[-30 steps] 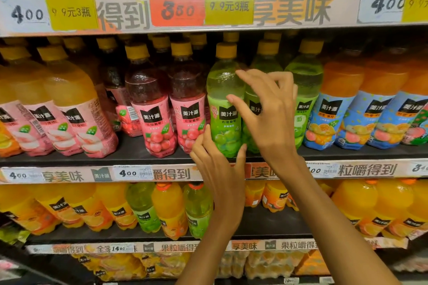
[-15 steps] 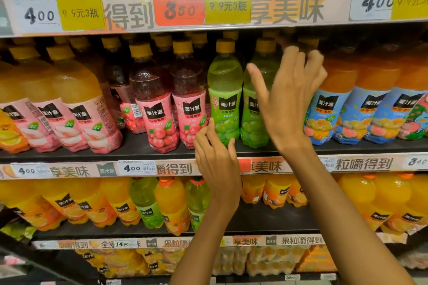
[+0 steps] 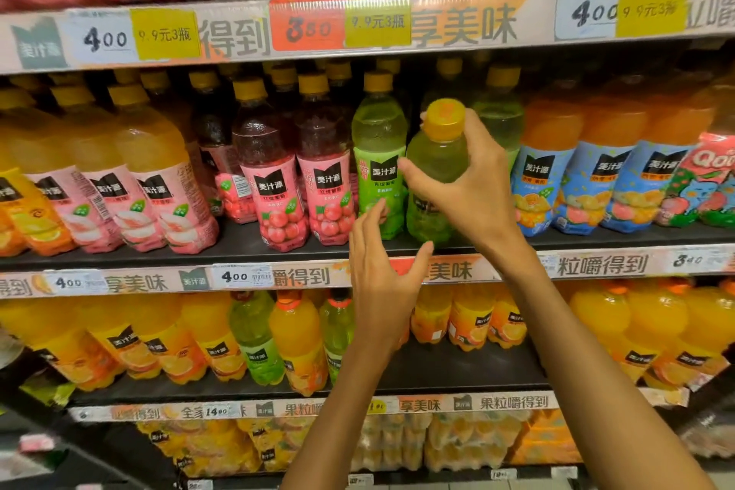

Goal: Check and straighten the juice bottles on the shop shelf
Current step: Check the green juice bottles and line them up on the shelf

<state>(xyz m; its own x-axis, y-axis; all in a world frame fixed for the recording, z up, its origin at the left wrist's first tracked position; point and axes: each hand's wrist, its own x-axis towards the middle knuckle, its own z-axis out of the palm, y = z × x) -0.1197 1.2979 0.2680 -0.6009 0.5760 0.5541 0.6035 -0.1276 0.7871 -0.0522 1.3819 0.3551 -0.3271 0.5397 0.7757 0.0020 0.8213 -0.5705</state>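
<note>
Green bottle (image 3: 435,163) tilted | right hand (image 3: 473,187) grips it | left hand (image 3: 378,270) open

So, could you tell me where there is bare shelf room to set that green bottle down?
Bare board shows on the lower shelf, between the small green bottles and the orange bottles at right. The middle shelf is crowded, with only a thin front strip. The right hand holds the green bottle.
</note>
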